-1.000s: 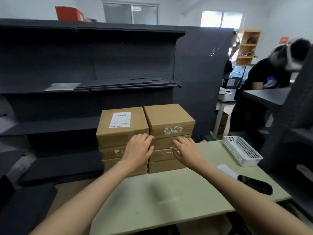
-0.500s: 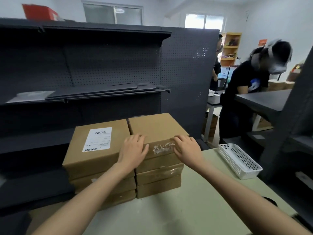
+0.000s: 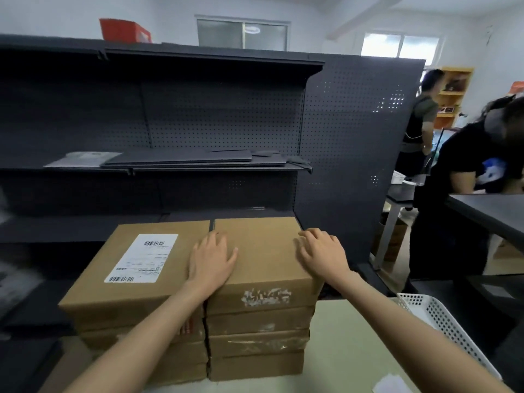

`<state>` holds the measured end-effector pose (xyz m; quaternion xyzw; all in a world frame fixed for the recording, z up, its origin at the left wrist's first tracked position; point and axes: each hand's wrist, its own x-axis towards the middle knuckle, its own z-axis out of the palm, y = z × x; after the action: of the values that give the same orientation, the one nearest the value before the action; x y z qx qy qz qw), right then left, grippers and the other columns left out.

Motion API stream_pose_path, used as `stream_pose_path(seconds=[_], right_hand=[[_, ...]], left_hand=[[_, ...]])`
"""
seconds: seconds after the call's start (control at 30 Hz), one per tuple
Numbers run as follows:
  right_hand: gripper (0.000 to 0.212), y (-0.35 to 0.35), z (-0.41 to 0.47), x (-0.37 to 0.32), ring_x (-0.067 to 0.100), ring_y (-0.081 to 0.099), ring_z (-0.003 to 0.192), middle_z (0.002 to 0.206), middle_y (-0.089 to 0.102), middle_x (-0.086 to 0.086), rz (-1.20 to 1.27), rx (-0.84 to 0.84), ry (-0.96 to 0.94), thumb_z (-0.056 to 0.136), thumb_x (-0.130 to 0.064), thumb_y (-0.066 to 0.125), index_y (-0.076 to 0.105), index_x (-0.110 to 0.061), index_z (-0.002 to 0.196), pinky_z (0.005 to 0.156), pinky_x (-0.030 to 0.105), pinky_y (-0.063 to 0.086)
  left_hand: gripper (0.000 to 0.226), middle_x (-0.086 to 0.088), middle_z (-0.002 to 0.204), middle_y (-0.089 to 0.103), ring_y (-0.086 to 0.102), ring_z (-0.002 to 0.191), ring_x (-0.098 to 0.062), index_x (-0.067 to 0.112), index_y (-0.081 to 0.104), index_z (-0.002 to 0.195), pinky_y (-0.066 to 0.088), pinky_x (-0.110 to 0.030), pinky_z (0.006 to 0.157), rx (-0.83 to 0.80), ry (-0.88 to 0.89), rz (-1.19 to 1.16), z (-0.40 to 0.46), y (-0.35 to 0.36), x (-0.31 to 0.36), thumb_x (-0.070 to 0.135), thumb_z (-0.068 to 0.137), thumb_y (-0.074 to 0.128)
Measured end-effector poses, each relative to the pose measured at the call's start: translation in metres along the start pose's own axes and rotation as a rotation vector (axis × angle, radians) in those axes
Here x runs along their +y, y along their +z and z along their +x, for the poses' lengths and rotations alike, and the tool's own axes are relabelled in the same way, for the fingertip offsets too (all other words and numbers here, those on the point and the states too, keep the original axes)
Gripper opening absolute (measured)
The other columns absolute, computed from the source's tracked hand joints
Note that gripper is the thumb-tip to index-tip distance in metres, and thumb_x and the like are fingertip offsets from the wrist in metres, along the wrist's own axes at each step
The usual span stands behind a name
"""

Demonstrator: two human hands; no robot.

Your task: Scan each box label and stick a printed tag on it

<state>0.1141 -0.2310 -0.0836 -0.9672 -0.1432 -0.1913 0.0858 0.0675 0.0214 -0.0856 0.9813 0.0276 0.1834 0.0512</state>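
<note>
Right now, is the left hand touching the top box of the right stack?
Touching. The head view shows the left hand lying flat, fingers spread, on the lid of the top right box, with no gap visible beneath the palm.

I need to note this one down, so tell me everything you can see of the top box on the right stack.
The top right box is flat, plain brown cardboard, lying level on three similar boxes. Its top shows no label; its front face bears a torn white patch, like a peeled sticker. It sits flush beside the left stack's top box, which carries a white label. The left hand lies flat on its left edge, fingers spread; the right hand rests at its right edge.
</note>
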Motion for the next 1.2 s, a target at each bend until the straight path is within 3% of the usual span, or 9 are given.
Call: stream_pose_path(seconds=[0.13,0.3,0.4,0.53,0.63,0.73,0.93,1.07,1.2], right_hand=[[0.044,0.013,0.010,0.008,0.020,0.048,0.122,0.137,0.048,-0.001,0.084,-0.063,0.053,0.098,-0.041,0.037,0.046,-0.021,0.136,0.098,0.035,0.037],[0.052,0.023,0.007,0.011,0.023,0.046,0.124,0.142,0.044,0.002,0.193,-0.139,0.136,0.095,-0.044,0.039,0.038,-0.021,0.142,0.099,0.038,0.039],[0.056,0.026,0.003,0.014,0.022,0.050,0.121,0.142,0.046,0.000,0.288,-0.176,0.197,0.095,-0.047,0.037,0.031,-0.024,0.146,0.089,0.037,0.046],[0.058,0.027,-0.005,0.016,0.022,0.056,0.114,0.135,0.052,-0.002,0.364,-0.217,0.262,0.095,-0.052,0.037,0.025,-0.028,0.147,0.072,0.031,0.040],[0.060,0.026,-0.009,0.015,0.023,0.059,0.106,0.130,0.057,0.000,0.433,-0.241,0.262,0.096,-0.053,0.037,0.021,-0.027,0.148,0.069,0.031,0.039],[0.063,0.021,-0.014,0.012,0.025,0.058,0.110,0.135,0.054,0.003,0.541,-0.213,0.251,0.096,-0.050,0.042,0.020,-0.025,0.149,0.073,0.032,0.042],[0.070,0.004,-0.035,0.004,0.023,0.053,0.119,0.142,0.048,-0.001,0.641,-0.107,0.258,0.093,-0.049,0.050,0.018,-0.025,0.150,0.084,0.034,0.043],[0.066,-0.013,-0.056,-0.005,0.021,0.054,0.117,0.139,0.050,-0.003,0.660,-0.042,0.268,0.091,-0.049,0.052,0.022,-0.030,0.147,0.088,0.037,0.045],[0.064,-0.031,-0.084,-0.018,0.020,0.054,0.118,0.140,0.049,-0.007,0.674,0.008,0.268,0.092,-0.047,0.052,0.022,-0.033,0.147,0.083,0.034,0.041]], left_hand=[[0.051,-0.009,0.142,0.042,0.041,0.129,-0.025,0.016,0.042,0.136,0.032,-0.039,0.105,-0.054,-0.149,-0.071,0.000,0.009,-0.001,0.048,0.097,0.031],[0.055,-0.010,0.145,0.040,0.038,0.132,-0.026,0.018,0.035,0.141,0.030,-0.039,0.108,-0.057,-0.208,-0.065,-0.004,0.013,0.004,0.051,0.097,0.030],[0.055,-0.008,0.147,0.039,0.036,0.134,-0.025,0.019,0.034,0.141,0.027,-0.038,0.108,-0.061,-0.208,-0.067,-0.006,0.014,0.006,0.051,0.096,0.030],[0.054,-0.005,0.148,0.039,0.034,0.135,-0.022,0.020,0.034,0.141,0.025,-0.035,0.108,-0.031,-0.206,-0.107,-0.012,0.015,0.008,0.050,0.096,0.032],[0.054,-0.007,0.147,0.039,0.035,0.135,-0.024,0.019,0.035,0.141,0.026,-0.036,0.109,-0.010,-0.199,-0.166,-0.017,0.015,0.007,0.048,0.096,0.037],[0.053,-0.010,0.150,0.034,0.033,0.136,-0.026,0.020,0.035,0.141,0.025,-0.037,0.110,-0.002,-0.199,-0.220,-0.024,0.011,0.010,0.046,0.096,0.040],[0.056,-0.012,0.158,0.009,0.015,0.142,-0.028,0.022,0.026,0.147,0.017,-0.037,0.114,0.025,-0.189,-0.406,-0.053,-0.002,0.023,0.041,0.097,0.042],[0.055,-0.009,0.158,0.010,0.016,0.142,-0.028,0.022,0.029,0.146,0.018,-0.037,0.115,0.076,-0.185,-0.476,-0.070,-0.015,0.020,0.038,0.096,0.046],[0.056,-0.004,0.156,0.019,0.019,0.142,-0.023,0.021,0.032,0.146,0.018,-0.035,0.115,0.172,-0.211,-0.637,-0.098,-0.030,0.017,0.029,0.094,0.053]])
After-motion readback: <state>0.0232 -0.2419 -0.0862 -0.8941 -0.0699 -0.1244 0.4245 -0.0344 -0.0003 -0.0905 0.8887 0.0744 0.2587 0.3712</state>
